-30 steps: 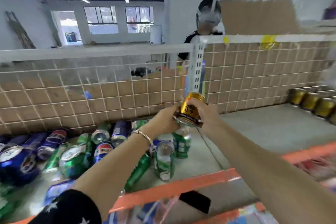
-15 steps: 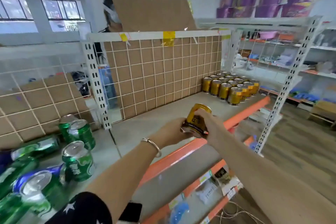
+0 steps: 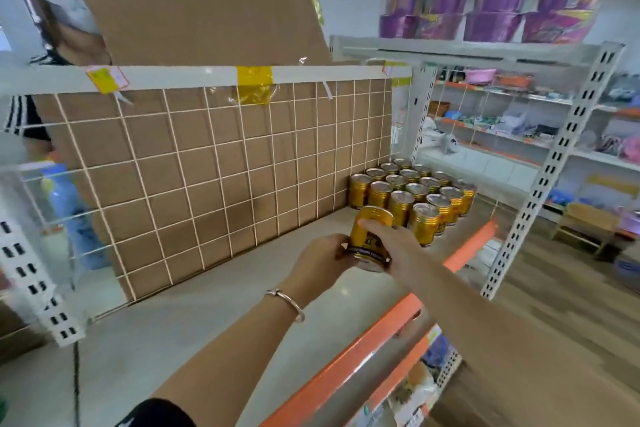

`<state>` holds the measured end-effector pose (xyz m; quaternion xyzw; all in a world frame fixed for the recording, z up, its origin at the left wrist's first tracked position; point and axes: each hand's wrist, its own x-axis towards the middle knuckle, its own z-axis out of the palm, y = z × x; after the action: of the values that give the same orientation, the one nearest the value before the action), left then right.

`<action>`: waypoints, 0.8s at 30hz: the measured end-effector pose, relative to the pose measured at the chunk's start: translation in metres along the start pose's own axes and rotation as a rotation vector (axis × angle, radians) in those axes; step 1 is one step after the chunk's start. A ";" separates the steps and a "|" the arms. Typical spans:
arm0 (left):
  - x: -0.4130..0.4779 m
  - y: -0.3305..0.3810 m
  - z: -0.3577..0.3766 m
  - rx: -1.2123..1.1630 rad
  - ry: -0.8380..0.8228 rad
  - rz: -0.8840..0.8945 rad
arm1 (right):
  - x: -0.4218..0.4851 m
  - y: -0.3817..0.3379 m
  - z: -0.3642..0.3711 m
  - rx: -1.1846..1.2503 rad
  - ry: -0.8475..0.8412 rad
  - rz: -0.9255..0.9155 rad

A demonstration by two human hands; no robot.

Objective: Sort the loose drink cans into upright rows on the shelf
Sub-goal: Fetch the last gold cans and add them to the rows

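Head view. My left hand (image 3: 322, 258) and right hand (image 3: 394, 246) are together on one gold can (image 3: 370, 236). The left hand's fingers curl round its lower left side. The right hand wraps its right side, with one finger laid across the front. Both hands grip firmly; neither is slack. The can is nearly upright, top leaning slightly away from me. I cannot tell whether its base touches the shelf (image 3: 207, 305). A bracelet (image 3: 285, 302) sits on my left wrist.

The held can is just near and left of the standing gold cans (image 3: 415, 194). These stand upright in tight rows at the far right corner of the shelf.

Edges: a wire grid (image 3: 207, 166) backed by cardboard (image 3: 194, 10) closes the far side. An orange lip (image 3: 381, 333) runs along the near edge below my right forearm. A white slotted upright (image 3: 554, 166) stands past the right end.

Open room: bare shelf surface runs left from the rows along the grid.
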<state>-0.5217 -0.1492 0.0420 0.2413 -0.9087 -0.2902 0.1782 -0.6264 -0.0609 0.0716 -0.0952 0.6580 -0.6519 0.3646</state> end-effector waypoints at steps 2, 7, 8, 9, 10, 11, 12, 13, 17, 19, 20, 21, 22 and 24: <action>0.018 -0.002 0.005 -0.025 0.017 -0.002 | 0.020 -0.009 -0.005 -0.027 -0.015 0.004; 0.058 -0.006 0.021 -0.109 0.061 -0.029 | 0.065 -0.025 -0.012 -0.112 -0.023 -0.041; 0.066 -0.007 0.024 -0.128 0.063 -0.035 | 0.075 -0.028 -0.013 -0.125 -0.029 -0.039; 0.073 -0.008 0.026 -0.146 0.067 -0.035 | 0.084 -0.031 -0.014 -0.140 -0.039 -0.036; 0.081 -0.008 0.029 -0.164 0.076 -0.028 | 0.094 -0.035 -0.016 -0.153 -0.050 -0.033; 0.088 -0.008 0.030 -0.181 0.092 -0.022 | 0.103 -0.039 -0.017 -0.163 -0.063 -0.034; 0.096 -0.007 0.032 -0.203 0.111 -0.017 | 0.114 -0.043 -0.020 -0.170 -0.071 -0.042; 0.103 -0.005 0.033 -0.215 0.128 -0.022 | 0.123 -0.048 -0.021 -0.194 -0.073 -0.057; 0.139 -0.001 0.043 -0.220 0.216 -0.113 | 0.166 -0.069 -0.027 -0.268 -0.125 -0.122; 0.158 -0.002 0.050 -0.274 0.229 -0.162 | 0.192 -0.079 -0.027 -0.315 -0.131 -0.173; 0.166 -0.005 0.053 -0.286 0.215 -0.209 | 0.202 -0.084 -0.026 -0.326 -0.124 -0.187; 0.172 -0.006 0.058 -0.300 0.180 -0.283 | 0.213 -0.088 -0.026 -0.328 -0.119 -0.209; 0.178 -0.011 0.066 -0.334 0.122 -0.374 | 0.225 -0.091 -0.026 -0.320 -0.121 -0.219; 0.179 -0.025 0.087 -0.147 -0.057 -0.550 | 0.241 -0.099 -0.025 -0.308 -0.147 -0.237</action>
<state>-0.7004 -0.2254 -0.0070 0.4569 -0.7904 -0.3992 0.0843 -0.8487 -0.1992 0.0745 -0.2739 0.7057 -0.5732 0.3138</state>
